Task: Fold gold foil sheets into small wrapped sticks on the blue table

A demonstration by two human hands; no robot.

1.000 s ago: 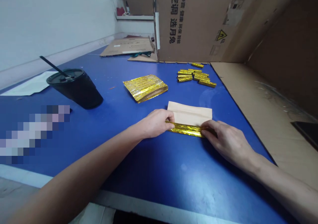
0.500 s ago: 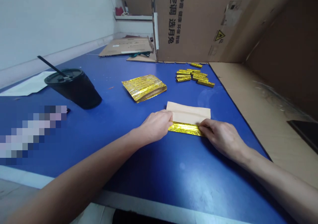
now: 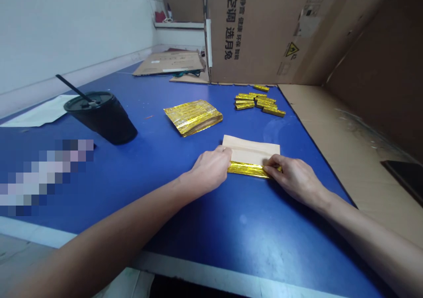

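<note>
Spreading across most of the frame, a blue tabletop ran back to a large cardboard box printed with black Chinese lettering at upper center, with a cardboard sheet lying along its right edge. A flattened cardboard piece lay beyond it at upper left, beside a white wall. At left stood a black lidded cup with a black straw, next to a white paper sheet, and a pixelated patch hid something at lower left. Near the center lay a flat stack of gold foil, and at upper right sat a loose pile of folded gold foil pieces. At center right, a gold foil strip lay along the near edge of a beige paper sheet. The left hand held a closed grip on the strip's left end, at the paper, while the right hand pinched its right end.
</note>
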